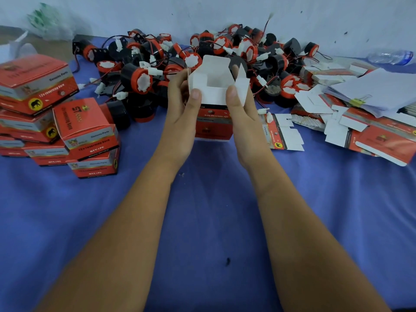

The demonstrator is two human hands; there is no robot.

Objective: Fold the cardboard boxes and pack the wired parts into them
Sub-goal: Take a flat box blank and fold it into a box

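Hands meet at the middle of the blue surface point(211, 221), both holding 1 open cardboard box point(215, 104) just above it. The left hand point(182, 115) grips the box's left side, thumb pressed on the near white flap; the right hand point(244, 115) grips the right side, thumb likewise on that flap, with a finger showing past the far edge. The fingers of both hands are curled round the box. Its top flaps stand up, white inside, and the red front carries upside-down print too blurred to read fully.

Directly behind the box, against the wall, lies a big heap of wired parts point(202, 57): black round bodies with red rims, white caps, thin red and black wires and white plugs. The heap spreads from far left to far right and crowds the far side of the box.

At near left stands a stack of closed boxes point(60, 129), red with grey bands, showing a yellow circle with a black elephant and the words "Genuine Parts", "12V reversing horn" and "QTY:1PC".

At right lies a pile of flat unfolded boxes point(351, 122), and on it a sheaf of white paper point(378, 91) held by a yellow clip point(358, 101). A clear plastic bottle point(391, 56) lies at far right; a crumpled plastic bag point(47, 21) sits at far left.
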